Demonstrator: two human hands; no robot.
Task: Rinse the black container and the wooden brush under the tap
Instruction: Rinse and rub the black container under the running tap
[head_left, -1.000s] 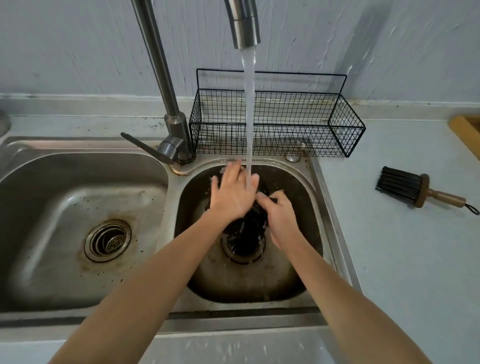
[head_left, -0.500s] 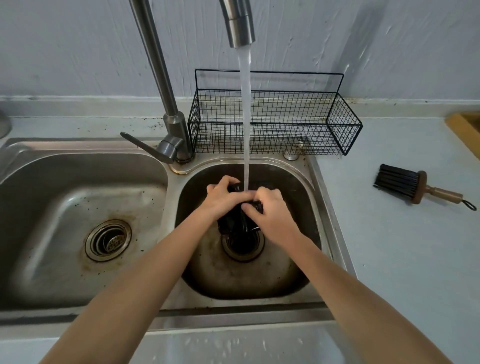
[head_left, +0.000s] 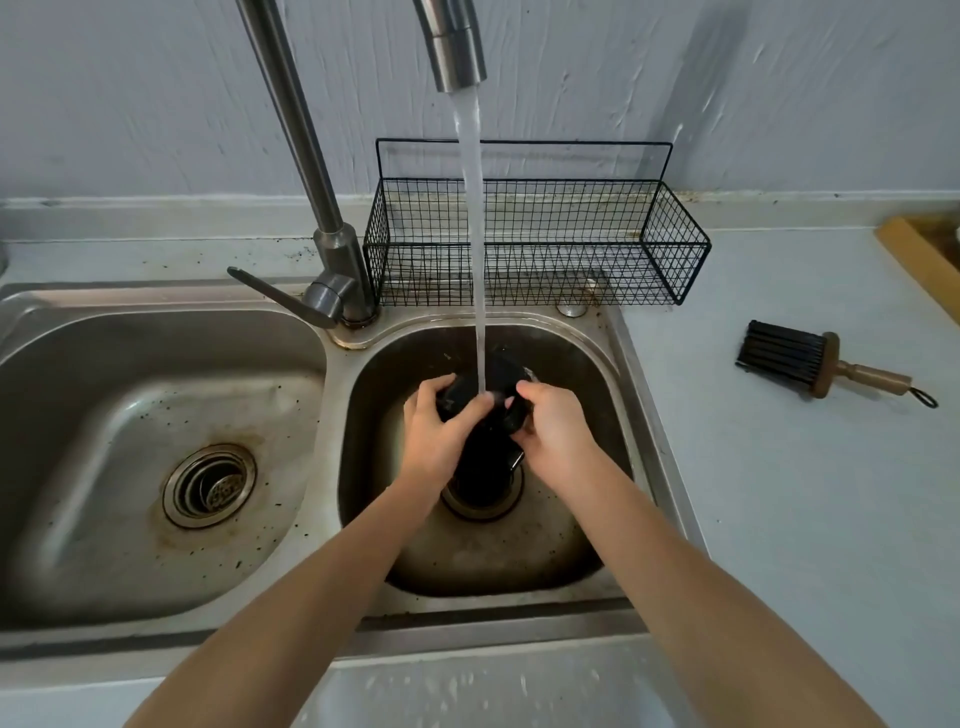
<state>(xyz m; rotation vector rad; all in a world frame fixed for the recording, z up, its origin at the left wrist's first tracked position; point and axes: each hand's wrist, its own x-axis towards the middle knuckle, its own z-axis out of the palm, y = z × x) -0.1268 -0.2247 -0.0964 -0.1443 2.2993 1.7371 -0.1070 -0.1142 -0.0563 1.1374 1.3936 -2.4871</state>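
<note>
Both hands grip the black container (head_left: 485, 400) inside the right-hand basin of the sink (head_left: 631, 374), directly under the tap (head_left: 457, 47) and its running stream: left hand (head_left: 439, 434) wraps its left side, right hand (head_left: 553, 434) its right. The wooden brush (head_left: 826, 364) lies on the counter well right of the sink, bristles toward the basin, handle pointing away, so the right hand is nearer it

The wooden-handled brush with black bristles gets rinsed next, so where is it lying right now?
The wooden-handled black-bristle brush lies on the pale countertop at the head view's right, beside the right sink basin and just forward of the black wire basket.
</note>
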